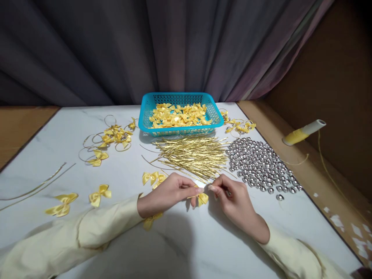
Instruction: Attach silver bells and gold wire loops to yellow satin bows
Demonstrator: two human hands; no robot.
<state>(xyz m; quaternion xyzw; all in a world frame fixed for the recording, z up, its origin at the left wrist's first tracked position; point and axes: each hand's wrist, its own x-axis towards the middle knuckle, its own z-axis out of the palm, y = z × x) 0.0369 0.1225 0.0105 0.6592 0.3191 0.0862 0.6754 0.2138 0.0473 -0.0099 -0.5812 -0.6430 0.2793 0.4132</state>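
My left hand (171,195) pinches a small yellow satin bow (203,199) between thumb and fingers, and a thin strand sticks out at its left. Just right of the bow is my right hand (240,205), its thumb and forefinger pressed together; whatever is in that pinch is too small to make out. Beyond both hands lies a pile of gold wire ties (192,155). Small shiny silver bells (258,162) are spread out to its right. Loose yellow bows (150,177) lie near my left wrist, and another bow (151,221) is partly under my left forearm.
A blue plastic basket (180,131) of yellow bows stands at the back. Finished-looking bow-and-wire pieces (116,136) lie left of it, more pieces (241,126) right. Two long wires (37,188) and more bows (100,195) are at left. A yellow thread spool (302,133) stands at right.
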